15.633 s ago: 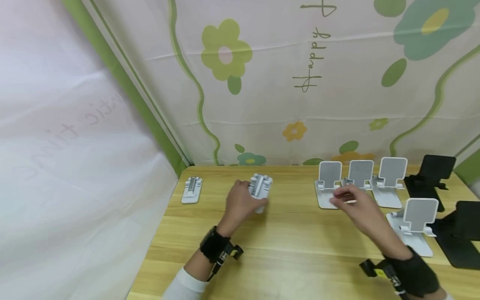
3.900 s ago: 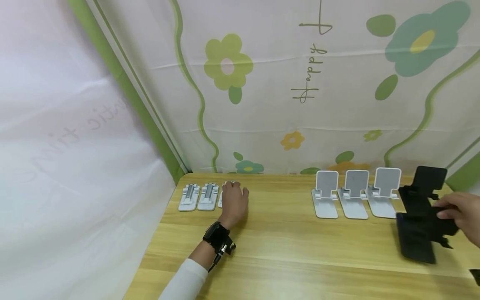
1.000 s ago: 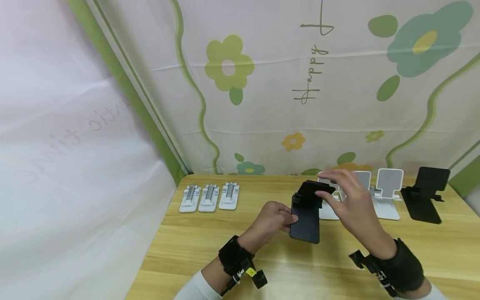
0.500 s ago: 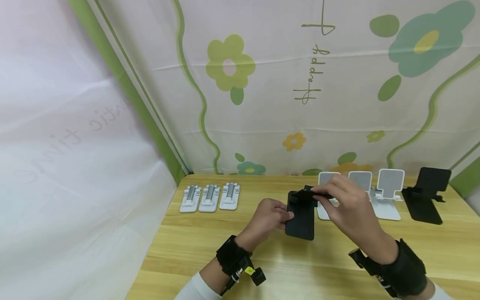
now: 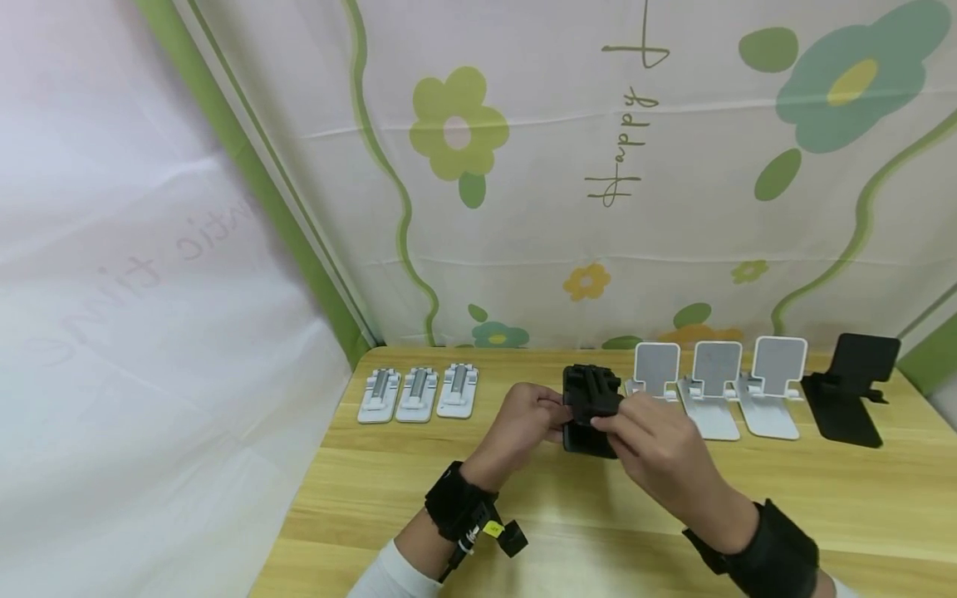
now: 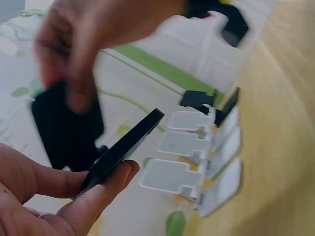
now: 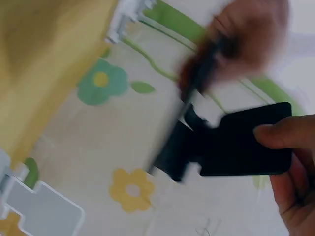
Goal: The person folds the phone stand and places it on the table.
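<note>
Both hands (image 5: 591,423) grip a black phone stand (image 5: 591,403) above the table (image 5: 568,515).

Table (image 5: 748,490): three folded stands (image 5: 419,393) in a row at far left. Three opened stands (image 5: 714,390) in a row at far right; one more opened stand (image 5: 848,390) right of them. Between rows, held stand (image 5: 591,407), left hand (image 5: 523,419) left of it, right hand (image 5: 658,453) right.

Bare wooden tabletop (image 5: 598,507) lies open in front. Three flat folded white plastic stands (image 5: 417,392) block the far left; three upright white stands (image 5: 714,386) (plus one upright black stand (image 5: 848,389)) crowd the far right.
</note>
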Motion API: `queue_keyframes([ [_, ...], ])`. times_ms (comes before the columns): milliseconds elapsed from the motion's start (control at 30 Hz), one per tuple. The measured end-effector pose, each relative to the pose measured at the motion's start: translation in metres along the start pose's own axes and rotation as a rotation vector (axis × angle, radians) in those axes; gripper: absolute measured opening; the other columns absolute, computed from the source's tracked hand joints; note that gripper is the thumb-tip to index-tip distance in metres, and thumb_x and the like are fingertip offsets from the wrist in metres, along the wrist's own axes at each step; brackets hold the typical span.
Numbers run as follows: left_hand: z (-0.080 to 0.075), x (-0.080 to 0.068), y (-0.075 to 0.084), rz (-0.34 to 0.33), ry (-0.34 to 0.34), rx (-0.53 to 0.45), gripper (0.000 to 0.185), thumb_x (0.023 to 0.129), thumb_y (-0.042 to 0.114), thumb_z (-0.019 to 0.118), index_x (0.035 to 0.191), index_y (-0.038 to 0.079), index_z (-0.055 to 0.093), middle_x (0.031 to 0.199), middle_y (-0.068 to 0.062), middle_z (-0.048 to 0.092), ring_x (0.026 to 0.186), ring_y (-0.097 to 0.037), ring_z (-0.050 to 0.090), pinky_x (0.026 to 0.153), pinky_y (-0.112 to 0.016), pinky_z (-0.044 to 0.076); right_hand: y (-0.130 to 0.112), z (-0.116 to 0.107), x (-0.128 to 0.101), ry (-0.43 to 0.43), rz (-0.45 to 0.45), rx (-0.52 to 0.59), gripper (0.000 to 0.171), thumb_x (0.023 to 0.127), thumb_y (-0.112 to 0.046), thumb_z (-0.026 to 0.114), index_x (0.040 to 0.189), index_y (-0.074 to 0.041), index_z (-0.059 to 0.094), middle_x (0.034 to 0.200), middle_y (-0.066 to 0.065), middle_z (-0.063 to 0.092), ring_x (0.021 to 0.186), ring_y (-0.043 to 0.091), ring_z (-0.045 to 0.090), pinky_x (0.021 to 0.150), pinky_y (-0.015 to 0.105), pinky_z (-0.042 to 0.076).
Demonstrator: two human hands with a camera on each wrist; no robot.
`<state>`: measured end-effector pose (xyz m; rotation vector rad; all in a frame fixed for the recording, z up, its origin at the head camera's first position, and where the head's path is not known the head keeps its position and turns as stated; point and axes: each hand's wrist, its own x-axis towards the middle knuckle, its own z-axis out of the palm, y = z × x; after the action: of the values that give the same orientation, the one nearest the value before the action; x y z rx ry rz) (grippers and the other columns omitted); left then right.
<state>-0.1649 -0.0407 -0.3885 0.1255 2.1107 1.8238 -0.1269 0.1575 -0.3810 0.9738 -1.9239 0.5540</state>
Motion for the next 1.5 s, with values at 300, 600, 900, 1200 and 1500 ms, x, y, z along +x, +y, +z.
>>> queue_keyframes([
  [300, -0.002, -0.001, 0.011, 0.024, 0.032, -0.063, 0.025, 0.097, 0.001, 0.061, 0.118, -0.009, 0.07, 0.104, -0.019, 0.077, 0.089, -0.027, 0.077, 0.074, -0.032, 0.064, -0.008, 0.022, -0.015, 0.052, -0.064, -0.076, 0.043, 0.109, -0.018, 0.05, 0.071, -0.006, 0.066, 0.068, 0.0, 0.05, 0.062, 0.014, 0.048, 0.053, 0.03, 0.044],
  [600, -0.008, 0.001, 0.004, 0.02, 0.012, -0.07, 0.025, 0.097, 0.003, 0.061, 0.118, -0.009, 0.07, 0.106, -0.018, 0.077, 0.089, -0.023, 0.077, 0.076, -0.03, 0.064, -0.001, 0.007, -0.018, -0.064, 0.212, 0.153, 0.019, 0.102, -0.025, 0.066, 0.098, -0.01, 0.077, 0.089, -0.002, 0.066, 0.079, 0.009, 0.058, 0.07, 0.016, 0.046],
  [900, -0.007, -0.002, 0.006, 0.021, -0.012, -0.106, 0.025, 0.098, 0.001, 0.059, 0.119, -0.007, 0.07, 0.105, -0.017, 0.077, 0.086, -0.018, 0.076, 0.076, -0.028, 0.063, 0.018, -0.011, -0.011, -0.403, 1.041, 0.584, 0.062, 0.107, -0.035, 0.055, 0.154, 0.001, 0.036, 0.144, 0.022, 0.049, 0.13, 0.035, 0.054, 0.106, 0.041, 0.052],
  [1200, -0.004, -0.005, 0.01, 0.015, -0.03, -0.145, 0.026, 0.101, 0.002, 0.056, 0.122, -0.008, 0.068, 0.104, -0.015, 0.075, 0.087, -0.02, 0.075, 0.076, -0.028, 0.063, 0.032, -0.011, -0.008, -0.509, 1.374, 1.102, 0.072, 0.107, -0.037, 0.054, 0.157, 0.006, 0.024, 0.161, 0.024, 0.027, 0.119, 0.001, 0.056, 0.102, 0.027, 0.054],
  [1500, -0.012, -0.004, 0.012, -0.038, -0.096, -0.296, 0.04, 0.109, 0.033, 0.048, 0.102, -0.003, 0.065, 0.082, -0.005, 0.063, 0.069, -0.013, 0.066, 0.066, -0.024, 0.061, 0.032, -0.01, -0.012, -0.507, 1.369, 1.105, 0.07, 0.107, -0.031, 0.055, 0.155, 0.009, 0.025, 0.157, 0.027, 0.033, 0.114, 0.001, 0.059, 0.098, 0.026, 0.055],
])
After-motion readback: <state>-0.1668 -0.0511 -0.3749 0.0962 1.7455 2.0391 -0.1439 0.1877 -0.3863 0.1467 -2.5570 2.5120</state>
